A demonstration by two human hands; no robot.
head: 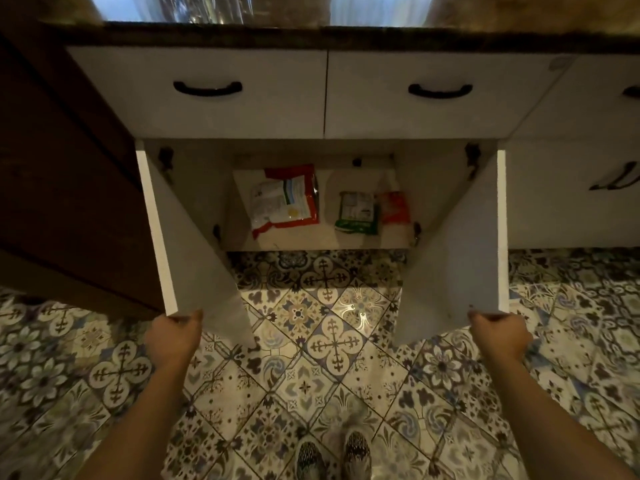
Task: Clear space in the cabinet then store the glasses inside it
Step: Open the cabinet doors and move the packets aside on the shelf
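Patterned tile floor (332, 341); cabinet (311, 240) open, three packets (284, 199) inside; fingers (180, 318) clamped on door edges (173, 306).

You're standing square in front of the cabinet (313, 237), both doors swung out toward you, left door (194, 244) in your left hand (173, 337), right door (450, 244) in your right hand (498, 336). Inside on the floor: a big packet (284, 200) left of centre, two smaller packets (356, 213) (394, 207) touching, right of it. Two drawers (221, 95) (429, 98) sit side by side above, under the countertop (311, 38).
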